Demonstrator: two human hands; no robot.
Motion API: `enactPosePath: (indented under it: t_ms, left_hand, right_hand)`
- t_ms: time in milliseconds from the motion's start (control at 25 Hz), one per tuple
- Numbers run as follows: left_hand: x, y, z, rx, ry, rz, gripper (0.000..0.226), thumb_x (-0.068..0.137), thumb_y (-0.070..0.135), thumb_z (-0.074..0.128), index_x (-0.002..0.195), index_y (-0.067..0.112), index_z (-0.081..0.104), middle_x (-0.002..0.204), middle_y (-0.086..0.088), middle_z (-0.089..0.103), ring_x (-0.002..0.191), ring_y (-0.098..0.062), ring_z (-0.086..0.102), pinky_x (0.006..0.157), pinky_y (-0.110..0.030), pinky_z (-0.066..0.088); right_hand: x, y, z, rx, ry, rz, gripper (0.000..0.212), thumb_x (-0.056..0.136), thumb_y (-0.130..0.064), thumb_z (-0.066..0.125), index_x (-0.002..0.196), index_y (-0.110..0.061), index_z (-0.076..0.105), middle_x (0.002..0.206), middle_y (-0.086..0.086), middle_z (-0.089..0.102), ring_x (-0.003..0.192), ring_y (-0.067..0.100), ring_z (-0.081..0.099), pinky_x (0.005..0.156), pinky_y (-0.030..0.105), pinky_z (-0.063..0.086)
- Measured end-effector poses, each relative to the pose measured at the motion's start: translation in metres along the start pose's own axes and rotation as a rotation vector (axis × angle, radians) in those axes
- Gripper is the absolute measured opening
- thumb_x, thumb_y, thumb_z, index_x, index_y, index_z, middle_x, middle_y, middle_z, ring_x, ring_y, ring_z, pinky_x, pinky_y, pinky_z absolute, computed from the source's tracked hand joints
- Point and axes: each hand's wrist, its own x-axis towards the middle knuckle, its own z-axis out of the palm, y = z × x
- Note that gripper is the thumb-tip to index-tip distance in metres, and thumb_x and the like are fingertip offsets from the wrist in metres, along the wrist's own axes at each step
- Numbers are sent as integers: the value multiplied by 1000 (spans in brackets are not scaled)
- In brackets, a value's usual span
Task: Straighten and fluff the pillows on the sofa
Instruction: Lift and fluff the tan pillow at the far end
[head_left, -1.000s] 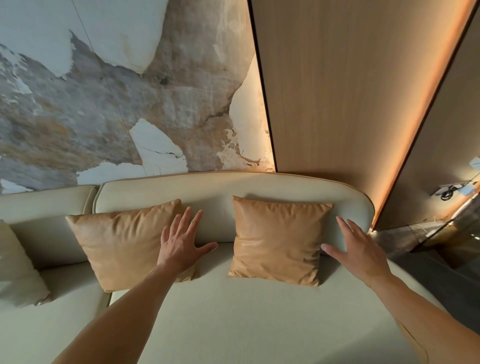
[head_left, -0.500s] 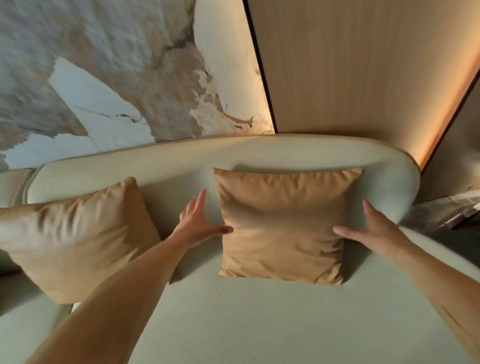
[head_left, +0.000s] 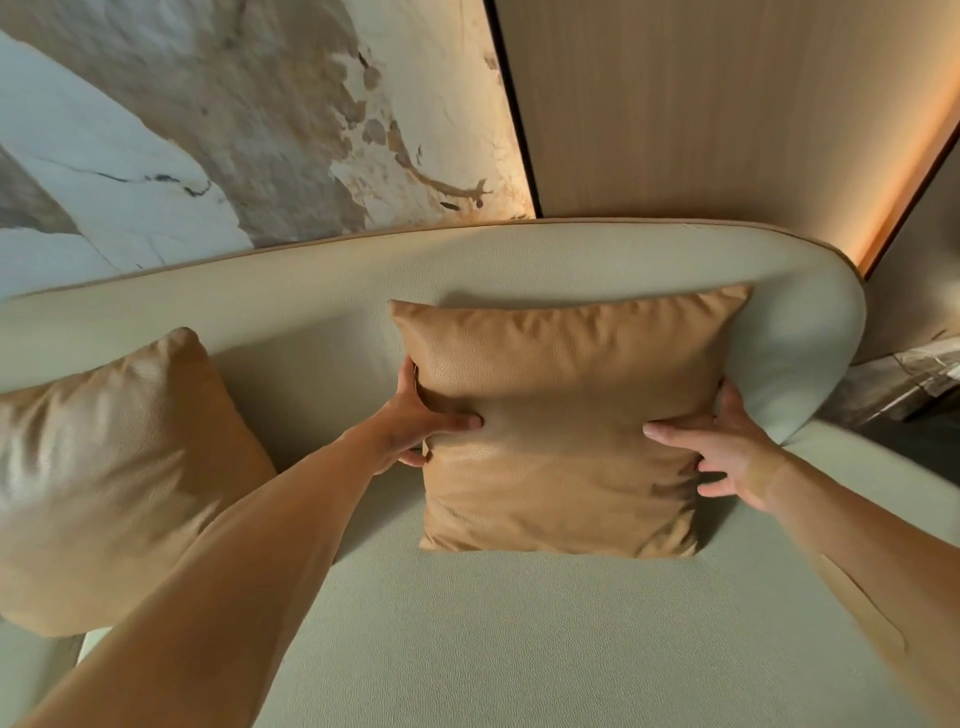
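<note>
The person is gripping the right-hand pillow (head_left: 561, 415) from both sides as it is leaning upright against the backrest of the sofa (head_left: 519, 623). The left hand (head_left: 415, 426) is closing on its left edge, thumb pressing into the front face and fingers tucking behind; the right hand (head_left: 722, 447) is doing the same on the right edge, its fingers partly curling round the side seam. The leather is dimpling under both thumbs — this looks like the start of a squeeze to plump it, so the fluffing seems barely under way. The second pillow (head_left: 114, 478) is sitting to the left, tilting and untouched, its face slightly creased — it probably remains to be done.
</note>
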Motion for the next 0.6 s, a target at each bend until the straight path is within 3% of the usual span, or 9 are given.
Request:
enactPosePath:
  t_ms: [120,320,440,600]
  left_hand:
    - [-2,0,7,26,55,55,124,41,50,94,138,54,17,137,10,40,121,-23,47,85,-52,57]
    - [-7,5,13,-3,117,164,114,42,51,94,133,47,25,125,10,49,114,-21,54,88,-47,57]
    - [-9,8,17,11,124,167,118,43,52,93,136,45,21,126,9,49,119,-24,52,95,-48,54]
    - [-7,9,26,64,106,170,122,45,57,91,140,47,15,134,2,47,121,-27,51,96,-49,53]
  right_hand:
    - [-1,2,-2,-5,23,-58,115,59,-35,90,144,-47,15,150,-8,38,134,35,39,100,64,37]
    - [-7,-5,-7,68,67,-166,98,61,-27,89,137,-45,30,136,-12,52,124,21,51,89,49,43]
    - [-9,-7,-14,58,65,-172,100,61,-24,89,138,-46,29,137,-13,51,123,20,51,96,58,40]
    - [-11,-4,-22,29,77,-130,99,62,-27,89,138,-46,28,137,-12,53,125,22,50,95,58,41]
